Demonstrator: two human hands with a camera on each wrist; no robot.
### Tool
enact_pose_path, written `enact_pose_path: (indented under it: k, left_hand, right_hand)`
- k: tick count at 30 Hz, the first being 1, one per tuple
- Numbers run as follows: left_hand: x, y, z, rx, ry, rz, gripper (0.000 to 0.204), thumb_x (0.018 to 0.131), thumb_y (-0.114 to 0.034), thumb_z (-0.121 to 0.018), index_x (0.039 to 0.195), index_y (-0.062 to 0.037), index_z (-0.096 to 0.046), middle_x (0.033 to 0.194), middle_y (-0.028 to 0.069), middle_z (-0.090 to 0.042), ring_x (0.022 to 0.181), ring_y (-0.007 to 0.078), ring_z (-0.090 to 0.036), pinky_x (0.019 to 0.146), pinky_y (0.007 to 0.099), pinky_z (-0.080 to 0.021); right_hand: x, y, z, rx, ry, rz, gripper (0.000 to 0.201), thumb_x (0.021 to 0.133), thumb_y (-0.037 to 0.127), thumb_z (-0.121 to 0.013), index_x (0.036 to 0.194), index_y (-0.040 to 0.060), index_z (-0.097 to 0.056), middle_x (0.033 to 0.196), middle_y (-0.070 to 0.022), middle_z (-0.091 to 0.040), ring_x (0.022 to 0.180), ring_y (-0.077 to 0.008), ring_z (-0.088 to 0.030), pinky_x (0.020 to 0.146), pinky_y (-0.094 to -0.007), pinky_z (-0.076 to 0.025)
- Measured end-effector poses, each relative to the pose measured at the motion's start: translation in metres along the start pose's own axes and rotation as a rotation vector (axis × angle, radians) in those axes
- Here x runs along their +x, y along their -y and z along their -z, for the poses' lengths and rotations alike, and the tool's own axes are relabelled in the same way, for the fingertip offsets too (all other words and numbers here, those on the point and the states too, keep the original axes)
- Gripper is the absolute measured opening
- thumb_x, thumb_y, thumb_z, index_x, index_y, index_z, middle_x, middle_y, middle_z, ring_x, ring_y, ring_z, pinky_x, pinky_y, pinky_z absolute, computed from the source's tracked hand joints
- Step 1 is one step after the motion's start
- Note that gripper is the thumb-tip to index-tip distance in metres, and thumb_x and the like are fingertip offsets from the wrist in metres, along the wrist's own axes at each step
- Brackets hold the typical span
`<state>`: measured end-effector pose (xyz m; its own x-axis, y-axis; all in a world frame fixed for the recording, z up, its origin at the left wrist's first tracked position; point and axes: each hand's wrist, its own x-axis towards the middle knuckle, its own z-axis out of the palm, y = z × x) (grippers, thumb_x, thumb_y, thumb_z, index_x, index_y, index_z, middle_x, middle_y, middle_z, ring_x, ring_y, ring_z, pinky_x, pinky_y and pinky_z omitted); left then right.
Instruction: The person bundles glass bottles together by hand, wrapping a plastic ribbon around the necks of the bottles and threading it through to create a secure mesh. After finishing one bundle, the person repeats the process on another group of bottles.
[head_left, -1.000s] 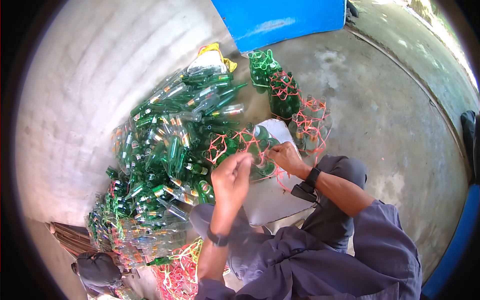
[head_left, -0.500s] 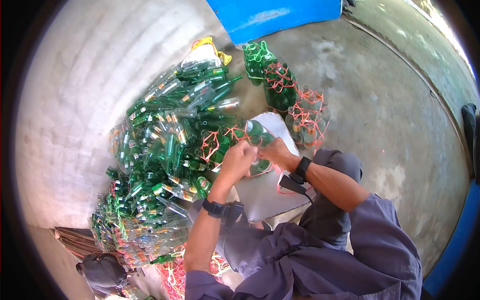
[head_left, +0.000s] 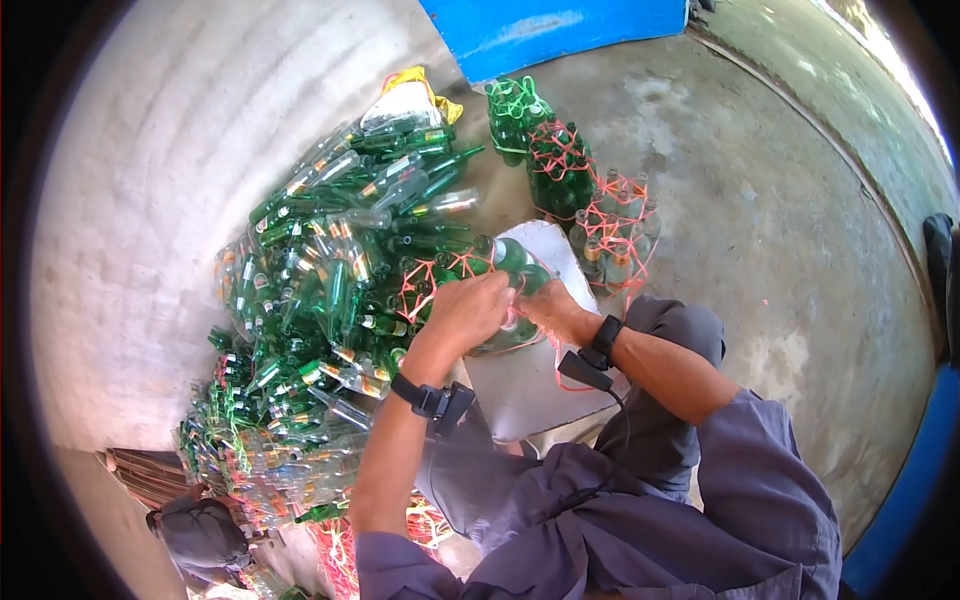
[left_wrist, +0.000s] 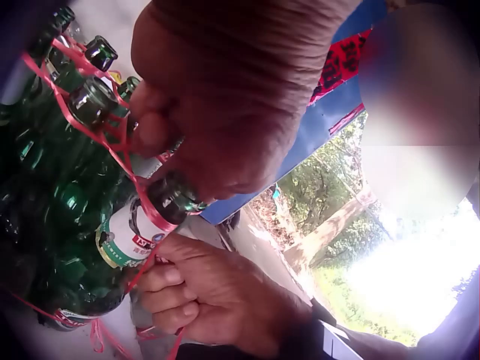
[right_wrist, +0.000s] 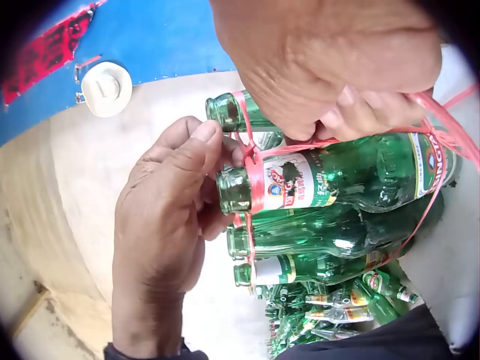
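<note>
A bundle of green glass bottles (right_wrist: 352,176), their necks laced with pink plastic strap (right_wrist: 256,180), stands on a pale board (head_left: 520,395) before the person. The left hand (head_left: 468,312) is at the necks; in the right wrist view its thumb and fingers (right_wrist: 196,154) pinch the strap at a crossing between two necks. Lower, beside a labelled bottle (left_wrist: 135,236), the right hand (left_wrist: 217,296) has its fingers curled round the strap, whose tail hangs out below the fist. In the left wrist view the left hand partly covers the necks.
A large heap of loose green and clear bottles (head_left: 340,280) lies on the left against the pale wall. Several strapped bundles (head_left: 560,165) stand ahead on the concrete floor. Pink strap (head_left: 337,555) lies in a pile at lower left, near another person (head_left: 205,535). A blue panel (head_left: 560,30) stands behind.
The left hand, raised over the bundle earlier, has come down and forward to the necks, close to the right hand. The right hand has moved slightly left and stays by the strap.
</note>
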<state>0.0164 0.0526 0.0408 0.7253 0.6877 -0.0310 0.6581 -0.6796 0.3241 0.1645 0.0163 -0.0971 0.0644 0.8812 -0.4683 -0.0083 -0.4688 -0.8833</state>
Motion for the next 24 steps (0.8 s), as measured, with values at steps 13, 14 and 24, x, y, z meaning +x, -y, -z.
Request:
enact_pose_path:
  k: [13, 14, 24]
  left_hand:
    - [0.005, 0.002, 0.019, 0.107, 0.135, 0.036, 0.019, 0.087, -0.03, -0.065, 0.085, -0.0105, -0.062, 0.073, 0.0126, -0.066, 0.068, 0.0345, -0.064, 0.062, 0.0449, -0.048]
    - [0.003, 0.005, 0.023, 0.069, 0.179, 0.104, 0.017, 0.084, -0.026, -0.067, 0.087, -0.0103, -0.063, 0.072, 0.0111, -0.066, 0.066, 0.0314, -0.065, 0.061, 0.0419, -0.048]
    - [-0.017, 0.058, 0.019, -0.549, 0.023, 0.324, 0.011, 0.08, 0.0, -0.06, 0.091, -0.002, -0.062, 0.075, -0.0013, -0.058, 0.068, 0.0079, -0.053, 0.062, 0.0242, -0.044]
  right_hand:
    - [-0.029, 0.015, 0.012, 0.073, 0.08, 0.118, 0.046, 0.085, 0.029, -0.075, 0.055, -0.0005, -0.057, 0.052, -0.0022, -0.048, 0.051, -0.0104, -0.042, 0.044, -0.0389, -0.032]
    - [-0.03, 0.016, 0.012, 0.076, 0.083, 0.118, 0.046, 0.085, 0.029, -0.075, 0.055, -0.0005, -0.057, 0.052, -0.0022, -0.048, 0.051, -0.0104, -0.042, 0.044, -0.0389, -0.032]
    - [-0.039, 0.02, 0.011, 0.031, 0.035, 0.228, 0.038, 0.087, 0.026, -0.075, 0.071, -0.0066, -0.067, 0.054, -0.0081, -0.052, 0.053, -0.0141, -0.044, 0.048, -0.0403, -0.037]
